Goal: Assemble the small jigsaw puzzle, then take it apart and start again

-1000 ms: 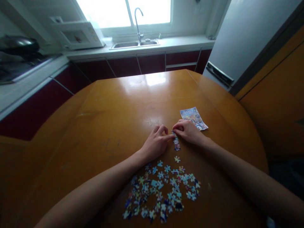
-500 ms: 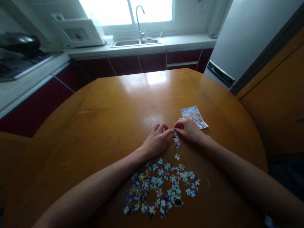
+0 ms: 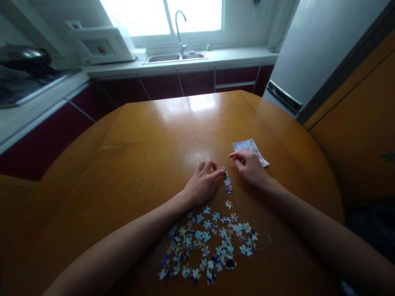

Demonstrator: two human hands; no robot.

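A short strip of joined jigsaw puzzle pieces [image 3: 227,183] lies on the wooden table between my hands. At its far end, my left hand [image 3: 205,181] rests with bent fingers, one digit pressing on the strip and holding it. To the right of the strip, my right hand [image 3: 248,166] is apart from it, with its index finger stretched out and the thumb lower; nothing shows between them. Part of a printed picture sheet [image 3: 247,144] is covered by that hand. One loose puzzle piece [image 3: 228,204] lies just below the strip.
Nearer to me spreads a loose heap of puzzle pieces [image 3: 203,248], several overlapping. All of it lies on a wooden table [image 3: 148,135] with rounded sides. Beyond are a counter with a sink [image 3: 163,58], a microwave [image 3: 100,45], a stove with a pan [image 3: 26,57] and a fridge [image 3: 321,49].
My right hand has come away from the strip's far end and moved slightly right, its fingers opening. My left hand stays on the strip. The view has shifted slightly.
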